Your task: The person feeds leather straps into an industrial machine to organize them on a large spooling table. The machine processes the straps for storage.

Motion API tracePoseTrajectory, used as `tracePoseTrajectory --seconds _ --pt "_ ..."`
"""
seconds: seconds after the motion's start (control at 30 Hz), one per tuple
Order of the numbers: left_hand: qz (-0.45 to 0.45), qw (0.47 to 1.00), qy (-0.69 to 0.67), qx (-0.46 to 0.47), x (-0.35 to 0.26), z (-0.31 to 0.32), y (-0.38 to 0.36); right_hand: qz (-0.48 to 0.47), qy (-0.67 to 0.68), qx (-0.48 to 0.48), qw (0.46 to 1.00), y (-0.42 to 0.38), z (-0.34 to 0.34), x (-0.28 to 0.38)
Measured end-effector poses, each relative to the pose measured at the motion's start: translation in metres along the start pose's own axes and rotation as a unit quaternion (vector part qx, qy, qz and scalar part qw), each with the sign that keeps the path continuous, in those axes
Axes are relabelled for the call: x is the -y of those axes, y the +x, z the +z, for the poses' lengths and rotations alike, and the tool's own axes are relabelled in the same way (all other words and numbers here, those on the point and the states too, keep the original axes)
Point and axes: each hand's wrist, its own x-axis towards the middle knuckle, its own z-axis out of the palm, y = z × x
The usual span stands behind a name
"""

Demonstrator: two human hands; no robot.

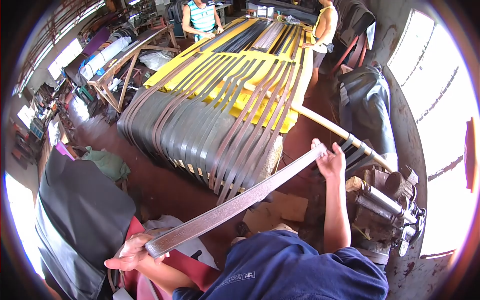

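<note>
A long brown strip [240, 200] is stretched taut and slanting between my two hands, above the floor. My left hand [132, 252] holds its near end at the lower left, fingers beneath it and thumb pointing outward. Up at the right, my right hand [331, 159] grips the far end between thumb and fingers. Beyond the strip stands a long table with yellow sheeting [172, 75], over which many black and brown strips [200, 130] lie side by side. Their near ends hang over the table's rounded front end.
Two people [201, 20] [324, 30] stand at the table's far sides. A pale pole [345, 132] slants down to the right, near a roller machine [385, 200]. Black sheet material [80, 215] is at the left; cardboard [277, 210] lies on the floor.
</note>
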Motion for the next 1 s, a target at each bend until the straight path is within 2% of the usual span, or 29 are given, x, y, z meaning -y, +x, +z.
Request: tracePoseTrajectory --seconds 0.07,0.13,0.33,0.4,0.47,0.53,0.6,0.67,0.77,0.87,0.9,0.93,1.0 --pt "0.019 1.000 0.007 -0.003 -0.005 -0.011 -0.004 -0.035 -0.058 0.103 0.992 0.006 0.034 0.012" --pt "0.044 0.999 -0.002 -0.016 -0.006 -0.019 -0.007 -0.017 -0.070 0.159 0.985 0.002 0.087 0.028" --pt "0.033 0.997 -0.017 -0.063 -0.014 -0.045 -0.002 -0.101 -0.266 0.257 0.924 0.020 0.241 0.059" --pt "0.034 0.996 -0.002 -0.085 -0.017 -0.051 0.003 -0.129 -0.293 0.286 0.903 0.026 0.289 0.059" --pt "0.023 0.997 0.048 -0.055 -0.023 -0.060 0.016 -0.139 -0.297 0.335 0.883 0.054 0.322 0.069" --pt "0.050 0.994 0.081 -0.049 -0.024 -0.062 0.035 -0.150 -0.364 0.377 0.838 0.076 0.357 0.074" --pt "0.034 0.994 0.098 -0.036 -0.027 -0.067 0.056 -0.097 -0.311 0.372 0.869 0.107 0.392 0.072" --pt "0.030 0.991 0.118 -0.052 -0.025 -0.070 0.075 -0.094 -0.291 0.290 0.907 0.137 0.420 0.065" --pt "-0.013 0.982 0.165 -0.090 -0.009 -0.083 0.102 -0.051 -0.231 0.221 0.946 0.221 0.453 0.067" --pt "-0.038 0.980 0.160 -0.113 0.023 -0.096 0.142 -0.042 -0.233 0.255 0.938 0.315 0.464 0.077" --pt "-0.067 0.978 0.168 -0.100 0.030 -0.101 0.161 -0.036 -0.259 0.221 0.940 0.335 0.466 0.079" --pt "-0.077 0.977 0.163 -0.110 0.043 -0.107 0.175 -0.025 -0.255 0.233 0.938 0.367 0.469 0.082" --pt "-0.077 0.967 0.143 -0.195 0.076 -0.112 0.191 -0.045 -0.261 0.192 0.945 0.421 0.473 0.081"
